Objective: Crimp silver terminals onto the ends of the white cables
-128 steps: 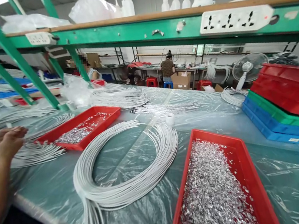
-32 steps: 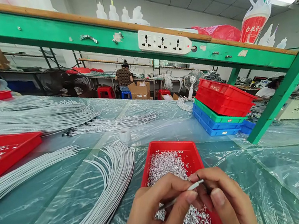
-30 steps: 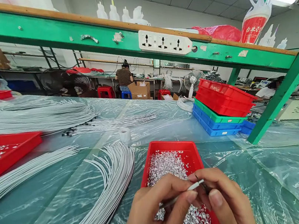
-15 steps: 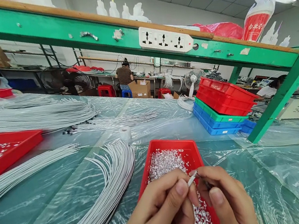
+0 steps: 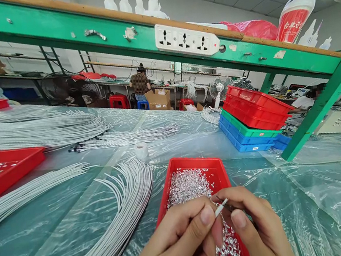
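My left hand (image 5: 178,246) is closed in a pinch on the end of a thin white cable (image 5: 218,209). My right hand (image 5: 256,228) is closed right beside it, its fingertips pinched at the cable's dark tip on something too small to name. Both hands hover over a red tray (image 5: 219,174) filled with small silver metal pieces (image 5: 187,185). A curved bundle of white cables (image 5: 130,202) lies on the plastic-covered table just left of the tray.
A second red tray (image 5: 0,170) sits at the far left, with more white cable bundles (image 5: 36,131) behind it. A small tape roll (image 5: 142,150) stands mid-table. Stacked red, green and blue trays (image 5: 253,122) stand at the right beside a green shelf post (image 5: 321,107). People work at benches farther back.
The view swung from the left side of the table onto my hands over the tray. In the last second my hands dropped slightly and the cable's tip tilted up between my fingertips.
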`<state>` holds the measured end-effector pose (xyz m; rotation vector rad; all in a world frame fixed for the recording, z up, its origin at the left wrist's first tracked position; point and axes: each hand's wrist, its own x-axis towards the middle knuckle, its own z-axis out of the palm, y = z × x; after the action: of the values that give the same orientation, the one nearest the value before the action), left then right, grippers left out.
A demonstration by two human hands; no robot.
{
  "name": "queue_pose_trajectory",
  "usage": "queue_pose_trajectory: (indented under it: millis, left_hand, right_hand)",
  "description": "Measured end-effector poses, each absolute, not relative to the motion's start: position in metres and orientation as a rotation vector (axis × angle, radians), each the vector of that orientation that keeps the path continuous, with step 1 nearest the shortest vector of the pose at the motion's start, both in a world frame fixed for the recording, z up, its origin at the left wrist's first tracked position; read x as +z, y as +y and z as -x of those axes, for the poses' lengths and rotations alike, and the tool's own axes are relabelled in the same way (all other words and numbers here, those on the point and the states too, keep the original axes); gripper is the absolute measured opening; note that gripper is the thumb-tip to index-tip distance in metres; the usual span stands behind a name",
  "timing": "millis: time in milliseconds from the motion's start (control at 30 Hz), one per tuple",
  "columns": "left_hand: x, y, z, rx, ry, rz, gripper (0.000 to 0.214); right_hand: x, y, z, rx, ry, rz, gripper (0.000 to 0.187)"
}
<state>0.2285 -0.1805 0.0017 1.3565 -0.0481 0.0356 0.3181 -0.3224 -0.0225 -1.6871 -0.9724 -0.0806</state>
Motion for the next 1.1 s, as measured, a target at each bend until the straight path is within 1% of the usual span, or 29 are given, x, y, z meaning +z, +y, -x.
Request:
queue_pose_trajectory:
  millis: [167,300,433,567,833,1000,1100]
  left_hand:
    - [-0.001,-0.174,-0.228,-0.074,-0.092,-1.332,0.042]
    - [-0.003,-0.171,-0.225,-0.137,-0.08,-1.335,0.043]
    - [-0.002,-0.171,-0.224,-0.148,-0.047,-1.371,0.042]
    - [-0.001,-0.169,-0.226,-0.147,-0.077,-1.38,0.042]
    - [0.003,-0.166,-0.226,-0.1,-0.091,-1.608,0.043]
    - [0.001,-0.17,-0.219,-0.028,0.075,-1.783,0.041]
    - [0.002,-0.172,-0.217,-0.019,0.046,-1.842,0.043]
  right_hand:
    - [-0.016,-0.331,-0.33,-0.011,-1.171,1.681,0.017]
    - [-0.01,-0.337,-0.34,0.251,-1.227,1.655,0.014]
    - [-0.011,-0.338,-0.343,0.463,-1.093,1.497,0.013]
    - [-0.015,-0.334,-0.342,0.532,-0.994,1.423,0.018]
    - [-0.007,-0.331,-0.34,0.644,-1.02,1.4,0.006]
    - [-0.004,-0.328,-0.337,0.77,-1.048,1.249,0.009]
    - [-0.004,-0.328,-0.334,0.804,-1.048,1.154,0.011]
